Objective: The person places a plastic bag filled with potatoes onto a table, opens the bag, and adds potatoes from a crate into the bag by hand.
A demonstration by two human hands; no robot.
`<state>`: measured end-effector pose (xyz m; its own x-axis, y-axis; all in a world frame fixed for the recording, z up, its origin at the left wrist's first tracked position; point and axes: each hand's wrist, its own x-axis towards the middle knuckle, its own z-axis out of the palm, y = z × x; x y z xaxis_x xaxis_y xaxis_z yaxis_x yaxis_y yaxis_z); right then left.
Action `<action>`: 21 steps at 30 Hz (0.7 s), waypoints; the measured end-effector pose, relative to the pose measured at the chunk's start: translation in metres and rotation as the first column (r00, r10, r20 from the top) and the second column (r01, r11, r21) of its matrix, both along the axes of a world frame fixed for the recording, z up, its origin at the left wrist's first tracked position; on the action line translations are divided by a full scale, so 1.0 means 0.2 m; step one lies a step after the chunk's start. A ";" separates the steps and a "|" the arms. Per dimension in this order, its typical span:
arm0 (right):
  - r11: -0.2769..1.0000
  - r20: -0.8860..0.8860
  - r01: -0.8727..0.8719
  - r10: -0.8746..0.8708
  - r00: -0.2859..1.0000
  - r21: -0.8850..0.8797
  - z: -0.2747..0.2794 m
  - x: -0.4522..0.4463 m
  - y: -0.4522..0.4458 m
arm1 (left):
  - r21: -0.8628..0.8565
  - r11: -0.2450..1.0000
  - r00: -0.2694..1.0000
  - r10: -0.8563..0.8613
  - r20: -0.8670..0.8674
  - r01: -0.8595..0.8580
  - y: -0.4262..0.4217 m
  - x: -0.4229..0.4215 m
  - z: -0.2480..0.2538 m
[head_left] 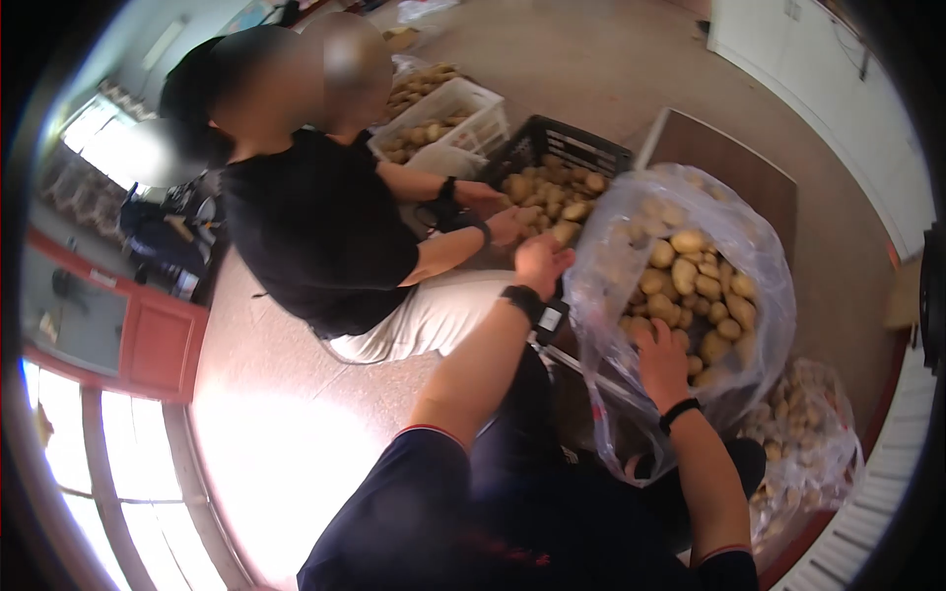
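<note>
My left hand (541, 268) is at the near edge of a black plastic crate (581, 138) of potatoes. Its thumb and fingers are around a potato (565, 232). My right hand (663, 361) reaches into a large clear plastic bag (774, 261) filled with potatoes (687, 278). The fingers of that hand are spread and bent over potatoes at the bag's near left side; their tips are partly lost among them. Opposite, a person in a black shirt (315, 231) has both hands (505, 225) at the crate's left side, near its potatoes.
A white crate (483, 103) with potatoes stands behind the black one. The bag rests against a brown board (729, 148). Another clear bag of potatoes (803, 433) lies at the lower right. White cabinets (803, 74) line the right wall. A second person is partly hidden behind the first.
</note>
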<state>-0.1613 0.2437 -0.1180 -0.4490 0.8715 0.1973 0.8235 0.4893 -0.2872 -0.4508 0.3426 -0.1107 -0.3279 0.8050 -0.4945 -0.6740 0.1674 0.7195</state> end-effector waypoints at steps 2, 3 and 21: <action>1.000 -0.011 -0.014 0.014 1.000 -0.027 0.00 -0.02 0.02 | 0.088 0.973 0.858 -0.144 -0.493 0.214 -0.04 -0.02 -0.06; 0.999 -0.040 -0.021 0.020 0.999 -0.041 0.02 -0.01 0.01 | 0.098 0.970 0.850 -0.145 -0.507 0.224 -0.05 -0.01 -0.03; 0.695 -0.730 -0.243 -0.593 0.340 -0.677 -0.06 0.13 0.09 | -0.003 0.885 0.871 -0.459 -0.176 0.465 -0.10 0.28 0.13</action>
